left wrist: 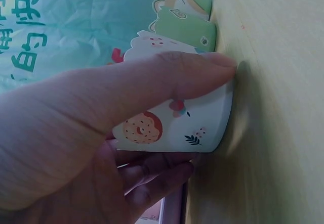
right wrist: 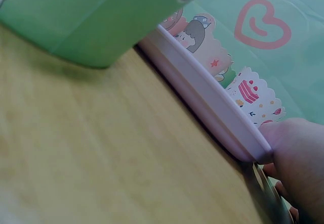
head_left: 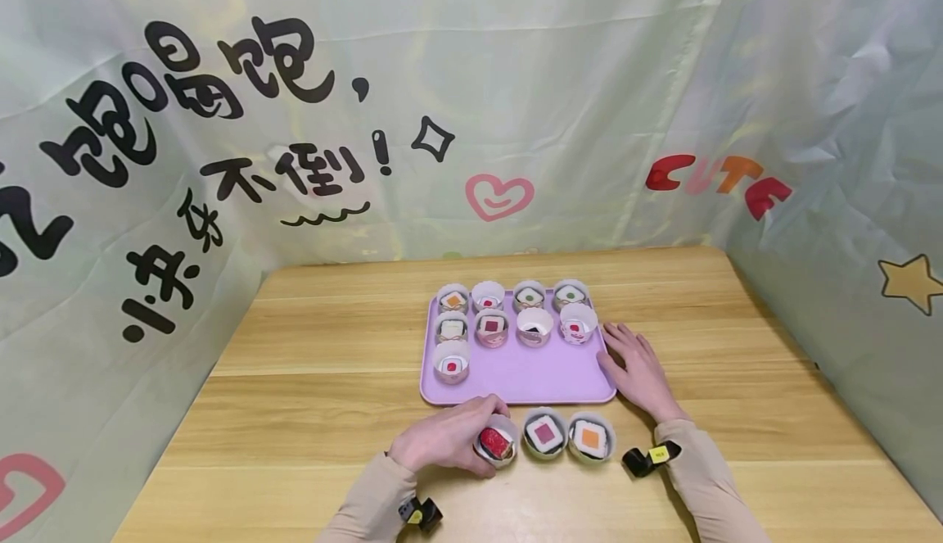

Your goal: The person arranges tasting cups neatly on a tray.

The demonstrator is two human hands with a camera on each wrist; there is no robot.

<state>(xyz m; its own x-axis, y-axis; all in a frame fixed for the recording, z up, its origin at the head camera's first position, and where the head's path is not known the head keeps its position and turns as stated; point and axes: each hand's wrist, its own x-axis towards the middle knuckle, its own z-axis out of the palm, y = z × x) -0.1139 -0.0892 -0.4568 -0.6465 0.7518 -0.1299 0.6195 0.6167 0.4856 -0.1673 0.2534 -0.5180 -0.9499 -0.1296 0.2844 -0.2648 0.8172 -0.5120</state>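
My left hand [head_left: 449,436] holds a white paper baking cup [left wrist: 202,123] with a scalloped rim and a doughnut print, standing at the table's front. Thumb on one side, fingers on the other. Inside the cup sits a red-topped piece [head_left: 496,443] like sushi. Right beside it stand two green cups, one with a purple-centred piece [head_left: 544,434], the other with an orange-centred one [head_left: 591,439]. My right hand [head_left: 642,371] rests at the right edge of the purple tray [head_left: 530,375], fingers extended, thumb touching the rim.
On the tray, several paper cups with sushi-like pieces fill two back rows, and one more cup [head_left: 451,363] stands at the front left. The wooden table [head_left: 317,379] is bounded by printed cloth walls [head_left: 575,117] behind and at both sides.
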